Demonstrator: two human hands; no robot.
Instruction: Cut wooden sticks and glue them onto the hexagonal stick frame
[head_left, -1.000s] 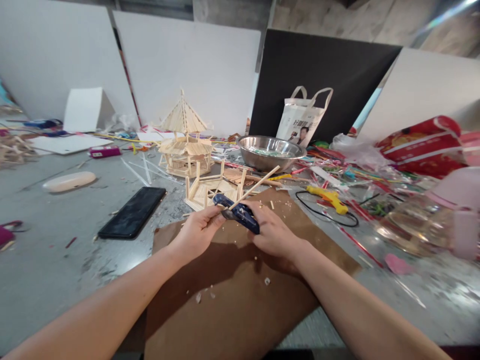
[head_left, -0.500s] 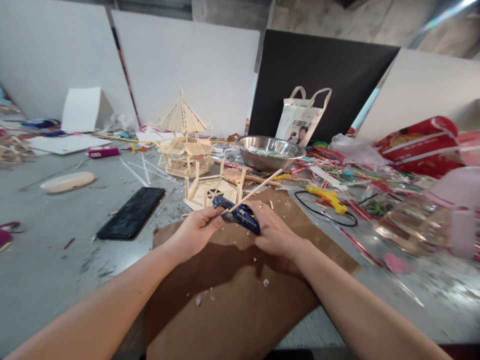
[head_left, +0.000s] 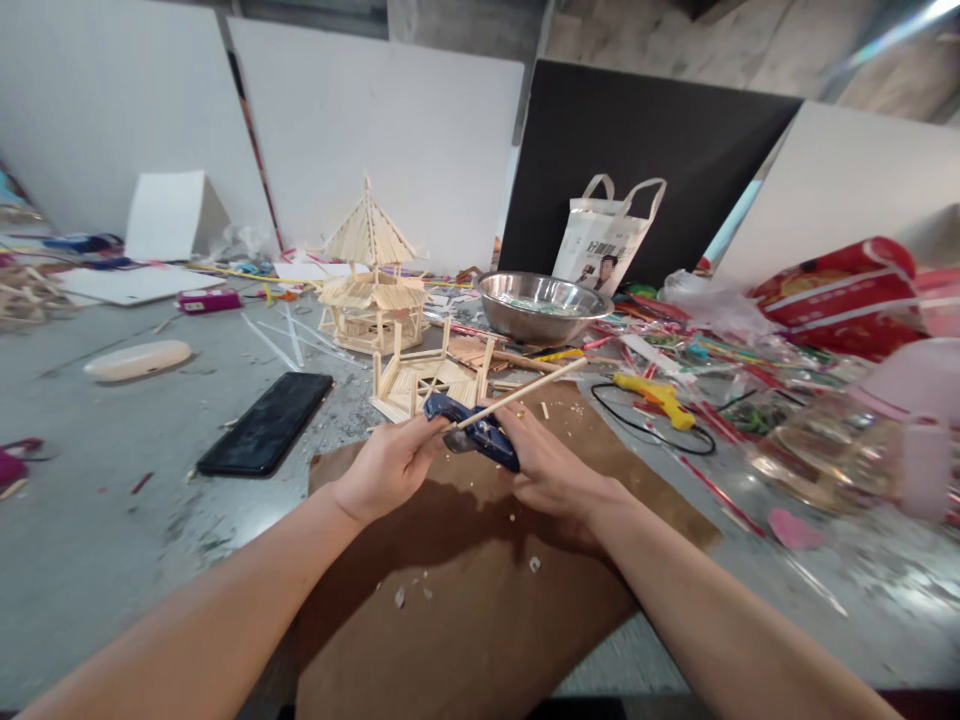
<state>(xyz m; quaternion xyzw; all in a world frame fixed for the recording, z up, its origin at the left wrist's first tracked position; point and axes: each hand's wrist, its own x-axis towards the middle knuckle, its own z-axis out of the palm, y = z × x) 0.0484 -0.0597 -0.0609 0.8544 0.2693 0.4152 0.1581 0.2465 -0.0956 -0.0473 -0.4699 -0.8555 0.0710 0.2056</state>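
My left hand [head_left: 390, 468] is closed in a pinch on the lower end of a thin wooden stick [head_left: 544, 382]. The stick slants up to the right, across a dark blue tool [head_left: 484, 438] that looks like cutting pliers. Around its handles my right hand [head_left: 551, 465] is closed; the fingers are partly hidden. The tool's jaws lie beside the left fingertips, and whether they touch the stick I cannot tell. Just beyond the hands is a hexagonal stick base [head_left: 405, 385] with short upright posts. Behind it stands a stick pavilion [head_left: 373, 285] with a pointed roof.
Brown board [head_left: 465, 620] lies under my hands, with small scraps on it. A black phone [head_left: 266, 425] is to the left. On the right are a yellow glue gun [head_left: 656, 398], its black cable and a pink-lidded jug [head_left: 832, 440]. A metal bowl [head_left: 517, 320] stands behind.
The stick has tilted lower, and its far end now reaches further to the right. My left hand has turned slightly. The right hand and the blue tool are almost unmoved.
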